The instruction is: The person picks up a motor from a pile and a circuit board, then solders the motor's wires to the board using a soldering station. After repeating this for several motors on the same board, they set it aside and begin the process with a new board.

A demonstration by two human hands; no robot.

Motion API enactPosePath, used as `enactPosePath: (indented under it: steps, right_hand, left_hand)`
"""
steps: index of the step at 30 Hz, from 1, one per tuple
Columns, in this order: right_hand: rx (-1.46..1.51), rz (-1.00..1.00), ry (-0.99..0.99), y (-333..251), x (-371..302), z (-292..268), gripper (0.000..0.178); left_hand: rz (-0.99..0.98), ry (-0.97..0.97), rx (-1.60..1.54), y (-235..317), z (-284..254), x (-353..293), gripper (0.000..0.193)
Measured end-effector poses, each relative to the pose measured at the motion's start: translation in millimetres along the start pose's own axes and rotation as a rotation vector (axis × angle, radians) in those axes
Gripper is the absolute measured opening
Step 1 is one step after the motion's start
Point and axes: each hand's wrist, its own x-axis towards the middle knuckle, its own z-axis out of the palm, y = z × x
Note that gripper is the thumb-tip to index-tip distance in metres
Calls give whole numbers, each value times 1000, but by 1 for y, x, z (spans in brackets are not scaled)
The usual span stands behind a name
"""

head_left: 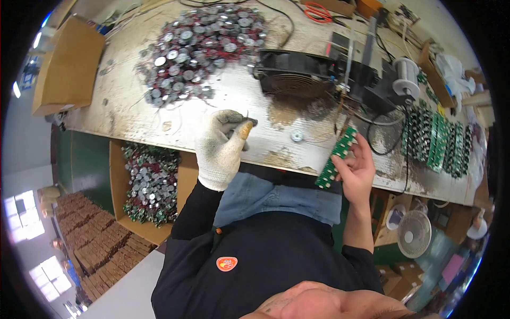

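My left hand [220,146], in a white knitted glove with dark, worn fingertips, is raised at the table's front edge. Thumb and forefinger are pinched together; a thin dark tip shows there, too small to name. Bare, my right hand [357,169] grips a long green circuit board strip [336,159] between thumb and fingers, tilted over the table edge. Between the two hands a small silvery round disc [297,136] with thin wires lies on the tabletop. A soldering station [345,87] with a thin upright rod stands beyond my right hand.
A heap of silvery discs with red wires [202,48] covers the far left. A black fan [295,72] stands at the back, beside a solder spool [406,74]. Green board strips [436,141] line the right. A carton of wired discs [151,186] sits below the table's left.
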Motion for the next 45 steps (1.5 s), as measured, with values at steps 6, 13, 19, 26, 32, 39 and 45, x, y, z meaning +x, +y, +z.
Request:
enactPosePath:
  steps: [6,13,19,26,32,39,45]
  right_hand:
    - [62,62,-57,1,3,-2,68]
    - [128,58,-118,-1,-3,-4,71]
    - [137,117,-152,-10,-4,-2,68]
    - [175,81,-174,-11,-6,-3,64]
    - [194,66,-168,-11,-7,-4,64]
    - [185,59,-182,-9,-7,-5,65]
    - [208,50,-172,-10,-7,-5,66]
  left_hand:
    - [-307,-273,-203,-14,41,-17,30]
    - [137,-382,255,-8,72,-18,12]
    - [11,-402,174,-13,86,-24,14]
    - [-192,-443,85,4,96,-19,19]
    - [-194,-455,50,0,96,-16,19]
    - [-178,-446,65,-2,98,-13,19]
    - [-192,-426,45,-4,100,-15,20]
